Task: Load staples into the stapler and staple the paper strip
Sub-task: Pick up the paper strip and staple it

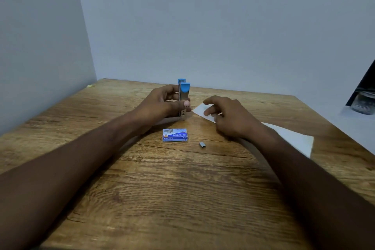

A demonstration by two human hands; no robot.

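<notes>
A small stapler (183,92) with blue caps and a metal body stands on end at the table's far middle, and my left hand (162,103) grips it, thumb across its lower part. A white paper strip (288,138) lies to the right, running from beside the stapler toward the table's right edge. My right hand (229,115) rests over the strip's far end with fingers spread and nothing gripped. A blue staple box (175,135) lies flat in front of the stapler. A short block of loose staples (202,144) lies to the right of the box.
The wooden table (162,199) fits into a corner of pale walls. A tiny yellowish scrap (90,86) sits at the far left edge. A dark object with a clear container (363,101) stands beyond the table's right side.
</notes>
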